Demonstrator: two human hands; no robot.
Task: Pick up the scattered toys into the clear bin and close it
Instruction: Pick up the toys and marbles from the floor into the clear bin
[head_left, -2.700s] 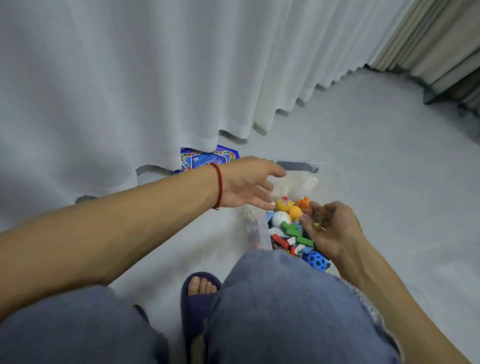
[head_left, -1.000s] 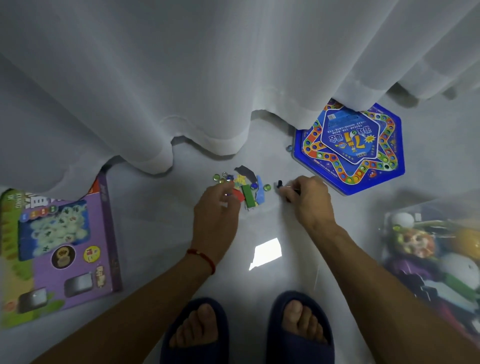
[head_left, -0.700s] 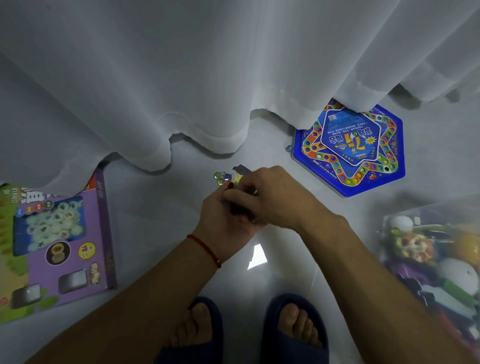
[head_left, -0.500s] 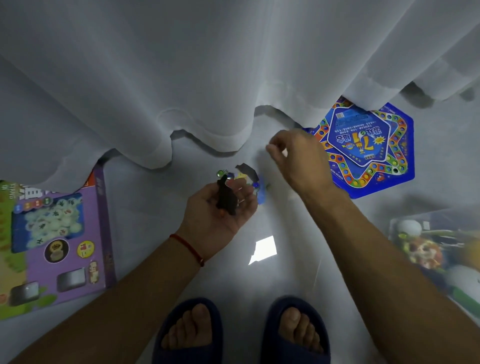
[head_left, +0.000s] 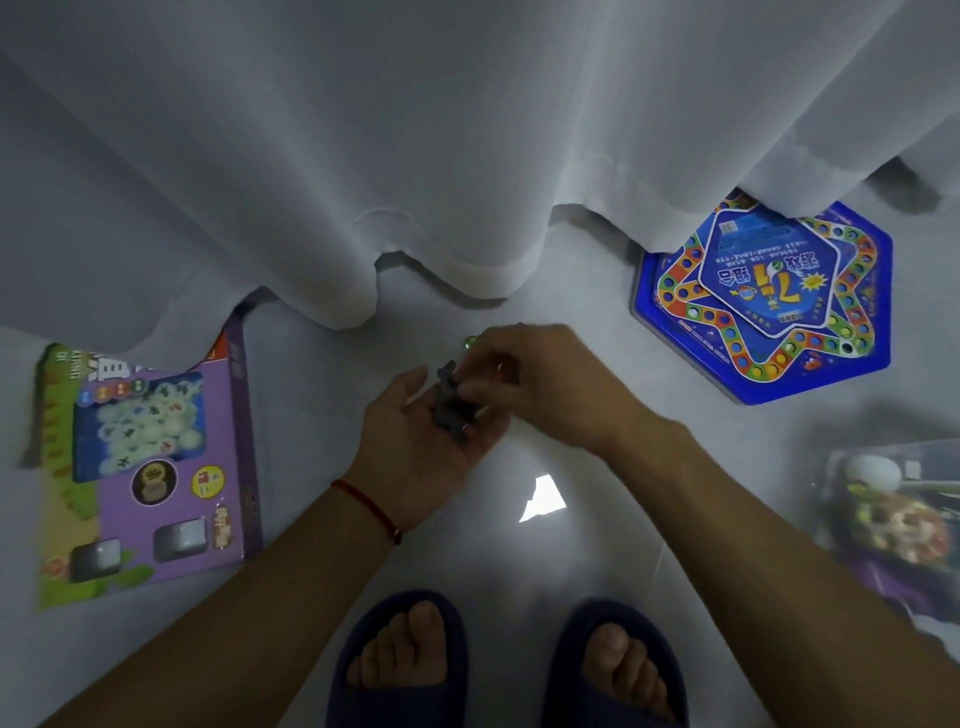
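Note:
My left hand (head_left: 415, 452) lies palm up just above the floor, and small dark toy pieces (head_left: 448, 410) rest in it. My right hand (head_left: 550, 384) is over the left palm, its fingertips bunched on a small piece there; motion blur hides what the piece is. A green marble (head_left: 469, 341) lies on the floor just beyond the hands. The other small toys of the pile are hidden under my hands. The clear bin (head_left: 893, 525), full of colourful toys, stands blurred at the right edge.
A blue hexagonal game board (head_left: 769, 306) lies at the far right, partly under the white curtain (head_left: 415, 156). A purple game box (head_left: 150, 457) lies on the left. My feet in dark slippers (head_left: 400, 660) stand at the bottom on the grey floor.
My right hand has come back from near the blue board to the left palm. The left hand stays palm up with the dark pieces. The view has swung slightly left.

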